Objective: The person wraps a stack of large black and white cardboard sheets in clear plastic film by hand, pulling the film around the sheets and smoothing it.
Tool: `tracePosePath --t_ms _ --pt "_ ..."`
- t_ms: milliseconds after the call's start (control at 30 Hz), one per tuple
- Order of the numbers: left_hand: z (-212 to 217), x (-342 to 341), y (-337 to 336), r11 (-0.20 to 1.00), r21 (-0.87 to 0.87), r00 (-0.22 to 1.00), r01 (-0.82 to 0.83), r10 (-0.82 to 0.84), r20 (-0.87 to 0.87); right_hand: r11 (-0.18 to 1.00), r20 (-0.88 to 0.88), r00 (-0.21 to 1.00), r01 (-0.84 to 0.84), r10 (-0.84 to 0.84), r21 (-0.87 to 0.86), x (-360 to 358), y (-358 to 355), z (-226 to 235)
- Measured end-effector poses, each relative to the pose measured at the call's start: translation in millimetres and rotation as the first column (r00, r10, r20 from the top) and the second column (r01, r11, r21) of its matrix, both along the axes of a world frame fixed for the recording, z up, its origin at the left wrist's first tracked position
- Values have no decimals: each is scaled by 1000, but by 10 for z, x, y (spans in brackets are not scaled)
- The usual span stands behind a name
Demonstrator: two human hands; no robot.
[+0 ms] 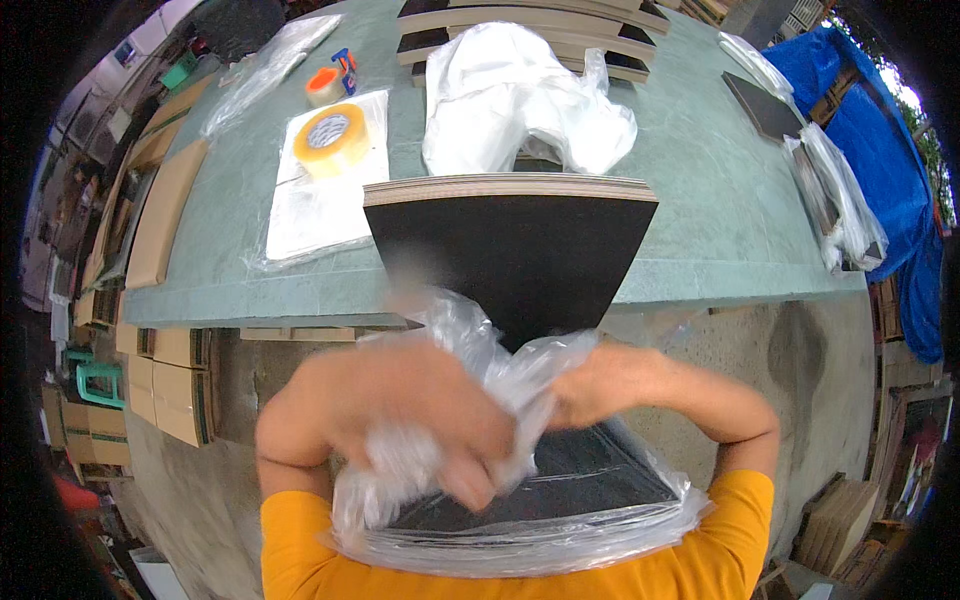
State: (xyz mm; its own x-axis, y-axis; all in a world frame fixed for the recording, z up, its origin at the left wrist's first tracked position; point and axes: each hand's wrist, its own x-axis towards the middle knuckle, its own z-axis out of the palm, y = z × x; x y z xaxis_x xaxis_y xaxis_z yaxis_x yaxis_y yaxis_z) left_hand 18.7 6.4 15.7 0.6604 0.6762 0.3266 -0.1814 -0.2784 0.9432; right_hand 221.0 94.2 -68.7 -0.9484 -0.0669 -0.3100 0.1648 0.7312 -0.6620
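Observation:
A thick stack of black boards (510, 240) with pale layered edges stretches from the table edge toward my body. Around its near end is a clear plastic bag (540, 535), bunched up in folds over the middle. My right hand (595, 385) is closed on the gathered plastic at the right side. Blurred by motion, my left hand (425, 395) lies across the bag at the left, against the crumpled film; its grip is unclear. Beyond the stack a white plastic bundle (500, 95) rests on the green table (720, 230).
A yellow tape roll (330, 140) sits on a pack of flat clear bags (300, 220). Behind it stands a tape dispenser (330, 85). More boards (420, 45) are piled at the far side. Plastic-wrapped boards (830, 200) lie at the right edge, cartons (175, 390) at the lower left.

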Motion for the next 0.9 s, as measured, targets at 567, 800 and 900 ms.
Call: tracePosePath --t_ms 567,800,900 --pt "-617 -89 -357 995 -62 322 -80 -33 -946 554 -137 990 92 41 828 354 327 118" --pt "-511 -350 -472 947 129 266 -293 210 -941 537 -641 467 838 -609 99 108 556 634" --pt "-449 -852 -501 68 -197 148 -978 894 -422 501 -715 424 857 -556 119 75 458 465"
